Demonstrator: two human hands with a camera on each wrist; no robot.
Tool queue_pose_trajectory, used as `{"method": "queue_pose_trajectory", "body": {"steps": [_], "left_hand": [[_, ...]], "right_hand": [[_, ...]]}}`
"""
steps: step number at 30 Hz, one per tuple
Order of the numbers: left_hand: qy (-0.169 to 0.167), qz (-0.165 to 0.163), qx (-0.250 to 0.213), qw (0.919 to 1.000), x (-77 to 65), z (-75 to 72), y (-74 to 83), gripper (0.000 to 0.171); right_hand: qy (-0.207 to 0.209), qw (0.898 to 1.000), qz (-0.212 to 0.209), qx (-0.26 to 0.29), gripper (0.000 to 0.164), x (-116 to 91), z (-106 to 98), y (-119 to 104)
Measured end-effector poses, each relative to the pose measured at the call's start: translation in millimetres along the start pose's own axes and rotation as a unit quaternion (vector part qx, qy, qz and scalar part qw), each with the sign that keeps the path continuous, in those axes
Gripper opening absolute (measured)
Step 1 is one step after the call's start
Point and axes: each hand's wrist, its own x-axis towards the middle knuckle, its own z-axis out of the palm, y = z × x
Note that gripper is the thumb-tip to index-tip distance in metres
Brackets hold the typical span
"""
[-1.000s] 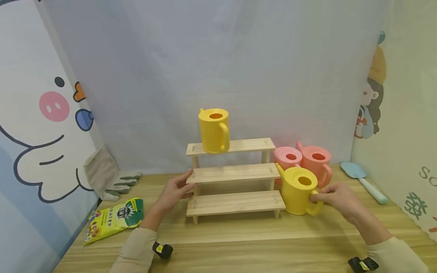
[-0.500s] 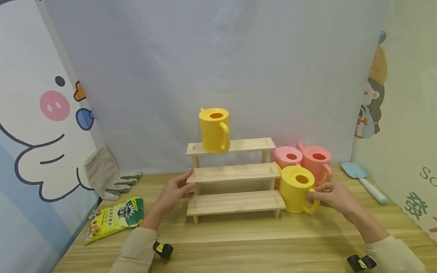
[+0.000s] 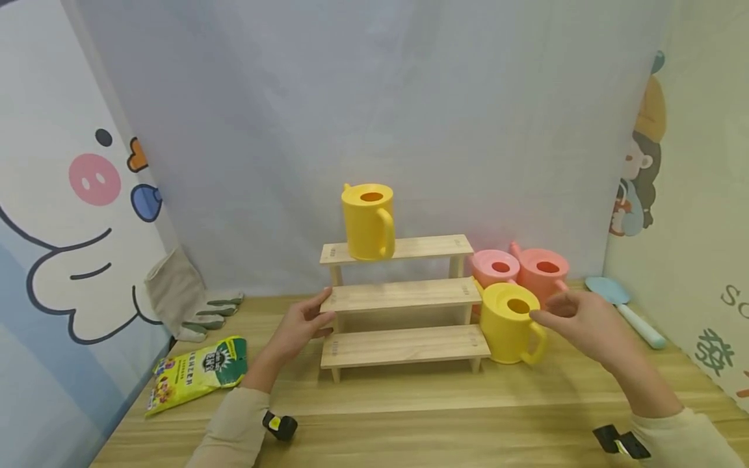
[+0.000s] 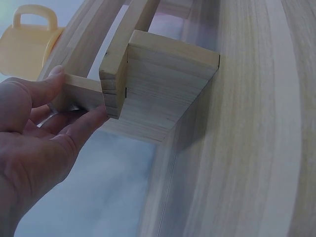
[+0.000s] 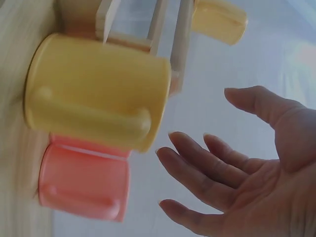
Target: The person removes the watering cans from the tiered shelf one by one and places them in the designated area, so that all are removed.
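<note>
A three-tier wooden stand (image 3: 404,296) is at the centre in the head view. My left hand (image 3: 301,328) pinches the left end of its middle tier, the thumb (image 4: 49,84) and fingers on the wood in the left wrist view. One yellow watering can (image 3: 368,224) sits on the top tier, handle to the front right. Beside the stand's right end, a second yellow watering can (image 3: 508,325) stands upright on the table. My right hand (image 3: 585,322) is just off its handle, and in the right wrist view the fingers (image 5: 197,170) are spread with nothing between them.
Behind the second yellow can are a pink watering can (image 3: 494,261) and a coral one (image 3: 543,270). A light blue trowel (image 3: 626,312) lies by the right wall. On the left are a yellow-green packet (image 3: 199,374) and work gloves (image 3: 181,292).
The yellow can at right has shifted slightly left towards the stand. My right hand has let go of its handle and risen a little. The left hand stays on the stand.
</note>
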Motion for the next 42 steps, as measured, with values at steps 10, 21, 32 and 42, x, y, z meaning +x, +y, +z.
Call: {"method": "queue_pose_trajectory", "body": {"steps": [10, 21, 32, 42], "left_hand": [[-0.002, 0.004, 0.001, 1.0, -0.5, 0.4, -1.8, 0.065], [0.004, -0.003, 0.006, 1.0, -0.1, 0.4, -4.0, 0.064], [0.003, 0.002, -0.001, 1.0, -0.7, -0.7, -1.2, 0.065], [0.001, -0.001, -0.008, 1.0, 0.6, -1.5, -2.0, 0.064]], "right_hand": [[0.094, 0.993, -0.052, 0.041, 0.036, 12, 23, -50], [0.11, 0.962, -0.178, 0.176, 0.017, 51, 66, -91], [0.148, 0.941, -0.167, 0.254, 0.022, 88, 95, -136], [0.18, 0.936, -0.163, 0.256, 0.035, 121, 118, -154]]}}
